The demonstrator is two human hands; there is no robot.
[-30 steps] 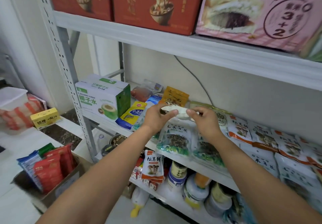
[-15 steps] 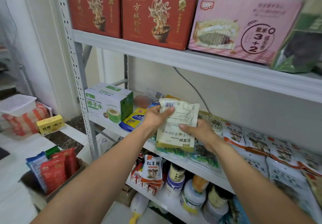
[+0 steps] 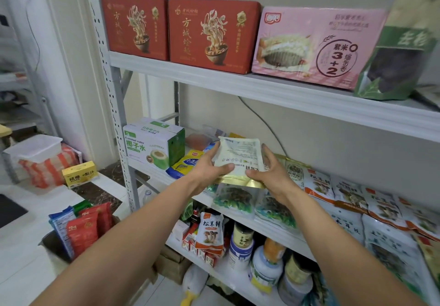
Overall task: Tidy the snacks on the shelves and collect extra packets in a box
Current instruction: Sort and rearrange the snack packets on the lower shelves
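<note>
Both hands were on one pale packet (image 3: 239, 155), held up over the middle shelf (image 3: 152, 172), just right of the coconut water box (image 3: 152, 146). Left hand (image 3: 209, 170) pinched its lower left edge, thumb on the face toward us, fingers round the back and out of sight. Right hand (image 3: 271, 174) gripped the lower right edge the same way; its fingers ran up the side, partly blurred.

We saw the packet's printed back with a gold strip at the bottom. The print was too small and soft to read. It covered what lay behind: only a corner of an orange packet (image 3: 237, 135) and part of a reddish one (image 3: 197, 139) showed. Green-printed packets (image 3: 229, 201) lay on the shelf right below, tops hidden by the held packet and the wrists.

The row of mushroom packets (image 3: 319, 184) ran off the right edge of view. On the top shelf (image 3: 238, 84) a green bag (image 3: 392, 67) was cut off at the right and blurred.

The cardboard box (image 3: 51, 248) sat low at left, well apart from the hands, with red and blue packets (image 3: 82, 232) standing in it. The left forearm hid its near side. Jars (image 3: 241, 243) crowded the lower shelf, labels mostly unreadable.
</note>
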